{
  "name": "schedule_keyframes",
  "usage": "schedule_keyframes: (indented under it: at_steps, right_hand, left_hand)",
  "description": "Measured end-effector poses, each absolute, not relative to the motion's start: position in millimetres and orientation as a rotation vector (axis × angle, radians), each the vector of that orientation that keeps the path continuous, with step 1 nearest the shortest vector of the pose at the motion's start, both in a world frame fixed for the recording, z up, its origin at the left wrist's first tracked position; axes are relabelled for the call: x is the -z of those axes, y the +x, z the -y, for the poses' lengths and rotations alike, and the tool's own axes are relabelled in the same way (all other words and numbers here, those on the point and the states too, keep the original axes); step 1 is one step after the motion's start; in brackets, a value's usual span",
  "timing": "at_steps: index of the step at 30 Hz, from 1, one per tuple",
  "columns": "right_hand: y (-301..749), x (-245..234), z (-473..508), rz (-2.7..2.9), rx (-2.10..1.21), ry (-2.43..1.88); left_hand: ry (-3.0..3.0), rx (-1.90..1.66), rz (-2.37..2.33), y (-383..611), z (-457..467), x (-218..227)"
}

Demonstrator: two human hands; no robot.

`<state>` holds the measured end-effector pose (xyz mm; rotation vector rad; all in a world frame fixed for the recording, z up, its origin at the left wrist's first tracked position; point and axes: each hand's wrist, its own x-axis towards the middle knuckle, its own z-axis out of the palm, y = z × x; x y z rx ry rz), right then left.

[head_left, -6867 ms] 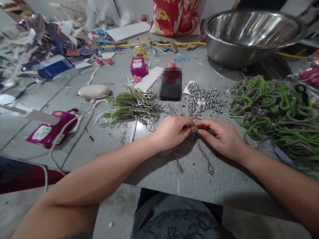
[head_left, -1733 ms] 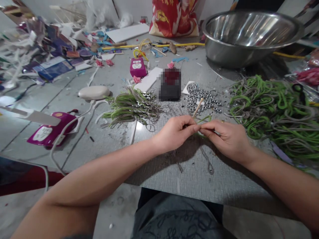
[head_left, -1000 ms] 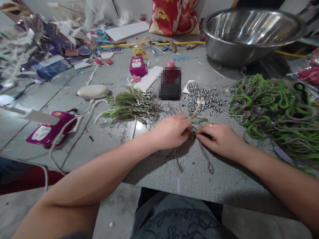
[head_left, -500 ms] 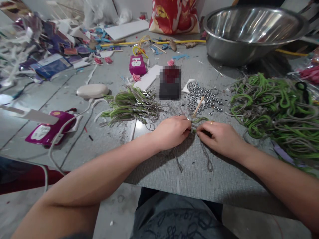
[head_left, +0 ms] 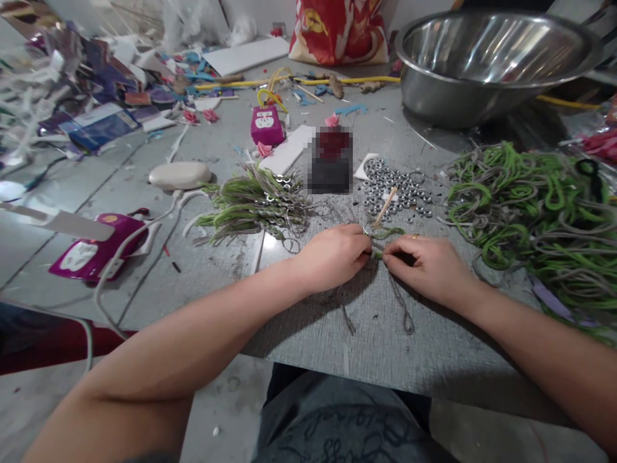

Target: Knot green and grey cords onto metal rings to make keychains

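My left hand (head_left: 335,254) and my right hand (head_left: 427,263) meet in pinches at the middle of the grey table (head_left: 308,334). Between their fingertips runs a green and grey cord (head_left: 389,233); its grey ends (head_left: 405,315) trail toward me. A thin wooden stick (head_left: 384,207) rises from my left fingers over a pile of small metal nuts (head_left: 398,190). What sits at the pinch itself is hidden by my fingers.
A heap of loose green and grey cords (head_left: 535,212) lies right. A bundle of cords with metal rings (head_left: 253,206) lies left of my hands. A steel bowl (head_left: 486,58) stands far right, a phone (head_left: 330,161) ahead, and paper scraps (head_left: 96,96) far left.
Both hands have lowered to the table and drawn close together. A green loop of the cord now shows beyond my fingertips, near the stick.
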<state>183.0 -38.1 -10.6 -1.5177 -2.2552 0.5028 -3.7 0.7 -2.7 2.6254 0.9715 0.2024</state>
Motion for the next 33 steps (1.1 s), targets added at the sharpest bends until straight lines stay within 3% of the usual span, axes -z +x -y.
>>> schedule_keyframes:
  at_steps: [7,12,21,27,33]
  right_hand:
    - [180.5,15.2,38.4,2.191,-0.413,-1.399]
    - [183.4,11.9,35.3,2.116,-0.303,-1.354]
    - [182.8,6.1,36.9,2.140,-0.423,-1.204]
    - [181.2,3.1,40.1,2.153,-0.475,-1.299]
    - [181.7,4.3,41.8,2.275,-0.287,-1.191]
  left_hand:
    - [2.630,-0.229,-0.953,-5.0,-1.0,4.6]
    - [2.606,-0.434,-0.951,-7.8,1.7,-2.5]
    - [2.736,-0.547,-0.933,-7.3,5.0,0.9]
    - [2.783,-0.534,-0.874,-6.3,5.3,0.1]
    - [2.758,-0.462,-0.875,-5.3,6.4,-1.6]
